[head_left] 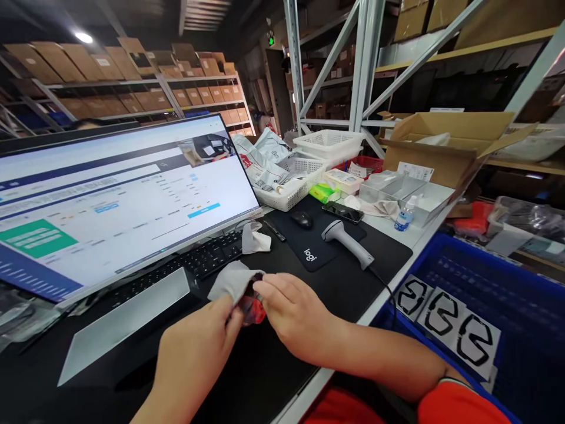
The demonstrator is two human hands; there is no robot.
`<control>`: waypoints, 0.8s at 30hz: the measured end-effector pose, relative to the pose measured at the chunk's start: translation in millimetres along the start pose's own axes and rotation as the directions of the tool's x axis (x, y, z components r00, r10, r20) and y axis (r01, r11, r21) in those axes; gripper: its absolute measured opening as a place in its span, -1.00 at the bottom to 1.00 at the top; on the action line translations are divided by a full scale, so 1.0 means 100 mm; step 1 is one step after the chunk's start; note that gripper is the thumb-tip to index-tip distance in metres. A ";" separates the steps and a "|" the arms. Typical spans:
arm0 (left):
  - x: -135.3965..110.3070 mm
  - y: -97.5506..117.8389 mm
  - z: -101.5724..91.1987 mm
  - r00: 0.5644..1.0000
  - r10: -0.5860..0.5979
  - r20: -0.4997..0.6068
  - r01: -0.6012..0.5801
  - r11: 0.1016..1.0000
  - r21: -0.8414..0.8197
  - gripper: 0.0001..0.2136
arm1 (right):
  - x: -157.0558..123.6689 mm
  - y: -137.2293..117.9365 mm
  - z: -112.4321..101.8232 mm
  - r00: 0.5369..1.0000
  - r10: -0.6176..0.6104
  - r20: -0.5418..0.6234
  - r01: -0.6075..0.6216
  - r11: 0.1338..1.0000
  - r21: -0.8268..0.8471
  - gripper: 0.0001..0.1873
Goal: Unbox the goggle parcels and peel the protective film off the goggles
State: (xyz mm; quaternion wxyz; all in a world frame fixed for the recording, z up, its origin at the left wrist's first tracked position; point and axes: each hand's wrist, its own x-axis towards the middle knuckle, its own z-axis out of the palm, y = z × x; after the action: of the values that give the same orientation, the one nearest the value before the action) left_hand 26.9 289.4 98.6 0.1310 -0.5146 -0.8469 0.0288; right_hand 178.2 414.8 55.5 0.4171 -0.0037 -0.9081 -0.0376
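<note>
A small grey cloth pouch (pixel 230 281) is held up over the black desk mat between my two hands. My left hand (pixel 194 344) is closed on its lower near side, thumb pressed against the cloth. The fingers of my right hand (pixel 293 309) are bent and pinch the pouch's edge beside a dark opening. Between the hands, just below the cloth, shows a shiny red thing (pixel 253 310); most of it is hidden, and I cannot tell its kind. Left of my hands lies a long black box with a pale grey-white panel (pixel 128 324).
A monitor (pixel 119 194) and keyboard (pixel 220 253) stand behind. Another grey-white cloth (pixel 256 238), a mouse (pixel 302 219), a barcode scanner (pixel 348 242) and a phone (pixel 343 212) lie beyond. White baskets (pixel 291 191), a cardboard box (pixel 432 144) and a blue crate (pixel 525 300) are rightward.
</note>
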 end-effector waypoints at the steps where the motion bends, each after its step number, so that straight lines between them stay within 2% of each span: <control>1: 0.01 -0.02 0.03 0.998 0.058 -0.038 -0.059 0.998 -0.018 -0.65 | 0.06 0.04 -0.01 0.999 -0.036 0.003 0.036 0.999 -0.027 -0.68; 3: 0.01 -0.05 0.12 0.987 0.123 -0.100 -0.128 0.991 -0.049 -0.64 | 0.16 0.11 0.01 0.999 -0.032 0.022 0.033 0.998 -0.057 -0.72; 4: 0.01 -0.07 0.16 0.984 0.124 -0.126 -0.134 0.989 -0.067 -0.64 | 0.20 0.13 0.04 0.999 0.018 0.033 -0.016 0.999 -0.048 -0.75; 6: -0.02 -0.09 0.23 0.985 0.090 -0.146 -0.108 0.988 -0.114 -0.64 | 0.24 0.15 0.12 0.981 0.188 0.043 -0.190 0.981 0.036 -0.83; 9: -0.08 -0.11 0.29 0.993 0.039 -0.114 -0.061 0.978 -0.198 -0.66 | 0.21 0.10 0.25 0.912 0.399 0.095 -0.410 0.888 0.210 -0.87; 12: -0.10 -0.12 0.30 0.997 0.022 -0.071 -0.044 0.944 -0.327 -0.65 | 0.12 -0.05 0.35 0.889 0.447 0.105 -0.458 0.854 0.246 -0.85; 14: -0.10 -0.14 0.29 0.997 -0.002 -0.083 -0.035 0.899 -0.437 -0.63 | 0.05 -0.13 0.42 0.919 0.394 0.015 -0.390 0.904 0.177 -0.81; 17: -0.08 -0.21 0.26 0.984 -0.064 -0.168 -0.034 0.851 -0.523 -0.62 | 0.03 -0.13 0.44 0.986 0.108 -0.129 -0.108 0.994 0.013 -0.77; 19: -0.08 -0.27 0.25 0.976 -0.088 -0.198 -0.035 0.838 -0.545 -0.62 | 0.08 -0.02 0.40 0.988 -0.092 -0.123 0.085 0.995 -0.061 -0.75; 21: -0.08 -0.30 0.26 0.978 -0.089 -0.188 -0.036 0.816 -0.576 -0.63 | 0.18 0.12 0.33 0.970 -0.232 -0.070 0.226 0.970 -0.086 -0.71; 23: -0.10 -0.29 0.29 0.984 -0.068 -0.163 -0.046 0.793 -0.607 -0.63 | 0.28 0.22 0.30 0.952 -0.305 -0.036 0.301 0.949 -0.089 -0.67; 24: -0.12 -0.28 0.32 0.987 -0.057 -0.151 -0.049 0.787 -0.615 -0.62 | 0.32 0.24 0.30 0.956 -0.291 -0.022 0.288 0.954 -0.086 -0.67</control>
State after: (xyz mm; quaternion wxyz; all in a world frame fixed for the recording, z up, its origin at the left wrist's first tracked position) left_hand 0.1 268.9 70.7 0.0238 -0.5279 -0.7975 -0.2911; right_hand 135.4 440.1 61.3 0.4224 0.1131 -0.8891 -0.1356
